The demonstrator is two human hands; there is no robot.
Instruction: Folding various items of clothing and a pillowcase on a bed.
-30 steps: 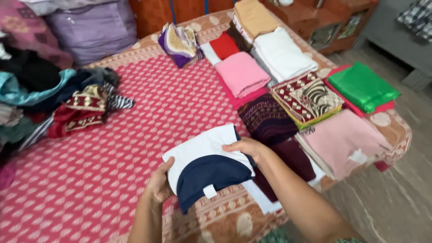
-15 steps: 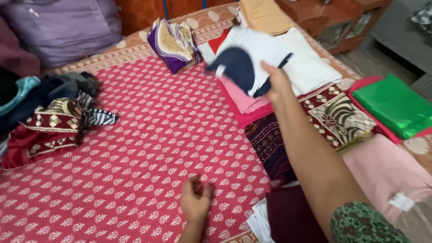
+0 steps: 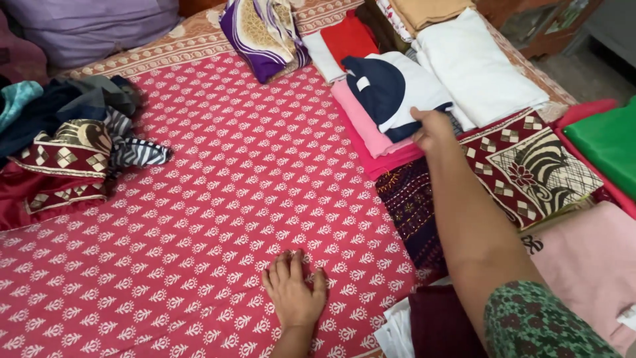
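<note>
My right hand [image 3: 432, 128] reaches far across the bed and grips the near edge of a folded white and navy garment [image 3: 391, 93]. That garment lies on top of a stack of folded pink clothes [image 3: 368, 132]. My left hand [image 3: 293, 292] rests flat, palm down, on the red printed bedsheet [image 3: 218, 192] near the front edge, holding nothing. A dark maroon embroidered cloth [image 3: 414, 205] lies just under my right forearm.
Folded piles fill the right side: a white stack [image 3: 474, 66], a red one [image 3: 348, 36], a patterned maroon and cream cloth [image 3: 530, 162], a green cloth [image 3: 606, 142], pale pink fabric [image 3: 589, 265]. Unfolded clothes [image 3: 66, 152] heap at the left. A purple cloth [image 3: 262, 30] lies at the back.
My right hand carried the white and navy garment from the front of the bed to the pink stack and set it down. My left hand let go and dropped flat onto the sheet.
</note>
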